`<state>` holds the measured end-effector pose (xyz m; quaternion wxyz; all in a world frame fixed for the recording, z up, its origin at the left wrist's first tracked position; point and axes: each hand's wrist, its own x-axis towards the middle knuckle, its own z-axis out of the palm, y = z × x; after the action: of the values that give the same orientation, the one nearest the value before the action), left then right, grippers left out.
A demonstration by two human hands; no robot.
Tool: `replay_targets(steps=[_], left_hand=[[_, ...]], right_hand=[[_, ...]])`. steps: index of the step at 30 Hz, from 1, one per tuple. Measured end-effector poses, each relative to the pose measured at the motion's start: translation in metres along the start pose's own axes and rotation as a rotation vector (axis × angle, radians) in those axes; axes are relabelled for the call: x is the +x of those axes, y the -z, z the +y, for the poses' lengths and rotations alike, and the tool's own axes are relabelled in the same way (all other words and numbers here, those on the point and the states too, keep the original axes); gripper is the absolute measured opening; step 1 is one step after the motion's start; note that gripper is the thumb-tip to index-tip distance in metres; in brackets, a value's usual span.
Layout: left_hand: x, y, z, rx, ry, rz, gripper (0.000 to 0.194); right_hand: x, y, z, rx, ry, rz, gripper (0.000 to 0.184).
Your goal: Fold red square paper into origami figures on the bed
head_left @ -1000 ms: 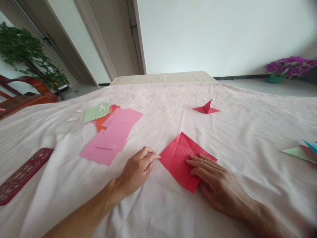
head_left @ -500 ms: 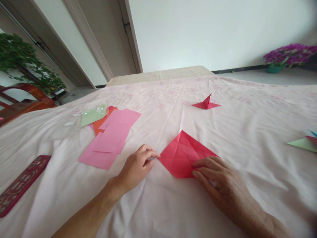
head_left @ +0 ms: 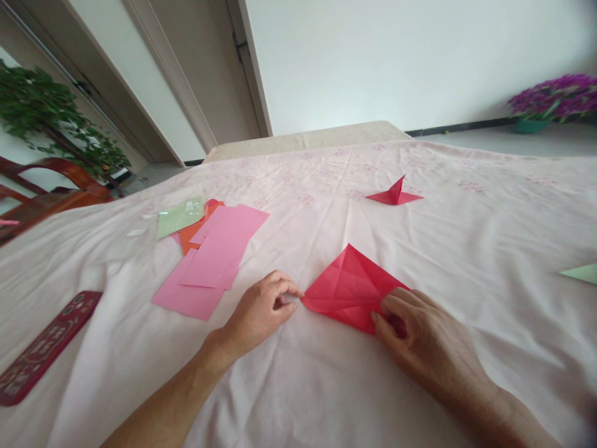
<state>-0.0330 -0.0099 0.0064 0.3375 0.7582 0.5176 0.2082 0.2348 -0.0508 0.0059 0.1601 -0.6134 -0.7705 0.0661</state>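
A creased sheet of red paper [head_left: 347, 280] lies on the pale tablecloth in front of me, one corner pointing away. My left hand [head_left: 263, 305] pinches its left corner between thumb and fingers. At the lower right edge, my right hand [head_left: 420, 330] has its thumb and curled fingers closed on the paper, covering the right corner. That near edge looks partly lifted or folded. Farther back stands a small folded red paper piece [head_left: 395, 191] with an upright point.
Pink paper sheets [head_left: 224, 249], orange paper [head_left: 190, 236] and a green packet [head_left: 180, 218] lie to the left. A dark red patterned strip [head_left: 46, 348] rests at the near left. Green paper [head_left: 583, 272] shows at the right edge of the tablecloth [head_left: 298, 386].
My right hand has curled its fingers more and drawn the near edge of the red paper up. My left hand stays at the left corner. The view has shifted slightly.
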Motion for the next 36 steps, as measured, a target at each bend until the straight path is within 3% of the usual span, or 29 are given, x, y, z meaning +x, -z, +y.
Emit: replay_targets(steps=[8,14,36], left_hand=[[0.001,-0.001,0.003,0.004,0.014,0.028,0.023],[0.001,-0.006,0.006,0.019,0.021,0.095,0.012],[-0.003,-0.015,0.005,0.140,-0.060,0.198,0.006]], right_hand=[[0.002,-0.001,0.002,-0.014,-0.027,-0.003,0.023],[0.002,-0.002,0.000,-0.011,-0.003,0.012,0.022],[0.006,-0.002,0.002,-0.013,-0.089,0.008,0.021]])
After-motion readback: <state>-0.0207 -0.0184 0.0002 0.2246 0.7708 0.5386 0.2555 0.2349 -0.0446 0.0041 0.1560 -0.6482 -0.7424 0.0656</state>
